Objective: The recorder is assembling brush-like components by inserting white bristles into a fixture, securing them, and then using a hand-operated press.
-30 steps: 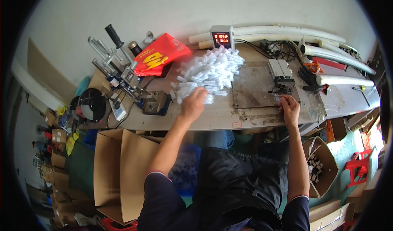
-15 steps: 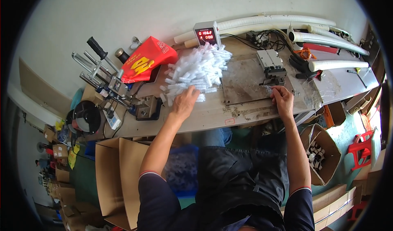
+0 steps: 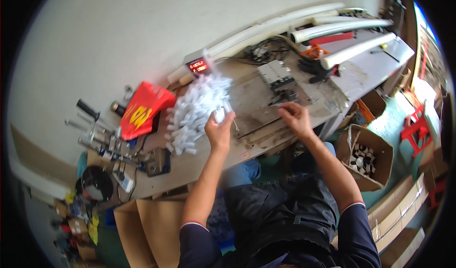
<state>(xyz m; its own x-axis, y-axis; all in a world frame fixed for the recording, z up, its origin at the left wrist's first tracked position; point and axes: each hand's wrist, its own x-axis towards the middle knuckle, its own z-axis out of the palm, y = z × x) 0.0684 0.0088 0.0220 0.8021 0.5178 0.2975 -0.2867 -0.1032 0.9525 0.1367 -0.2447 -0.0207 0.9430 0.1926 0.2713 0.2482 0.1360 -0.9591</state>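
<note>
A heap of small whitish, see-through ribbed pieces [image 3: 198, 99] lies on the workbench. At the heap's near right side my left hand [image 3: 220, 134] is closed round a white plastic piece [image 3: 219, 115], which shows between thumb and fingers. My right hand [image 3: 297, 119] is pinched just in front of a small bench machine [image 3: 279, 78] with a pale box-shaped top and a dark metal front. Whatever sits between its fingertips is too small and blurred to name. A flat metal plate [image 3: 249, 104] extends left of that machine.
A red bag [image 3: 145, 109], a counter with a red lit display [image 3: 197, 64] and a lever press [image 3: 111, 142] stand around the heap. White pipes [image 3: 356, 52] and a black glove [image 3: 313, 71] lie at right. Cartons [image 3: 368, 158] stand below the bench.
The view has turned, so the bench now slants up to the right. My left hand has lifted from the heap's edge with a white piece. My right hand stays by the machine.
</note>
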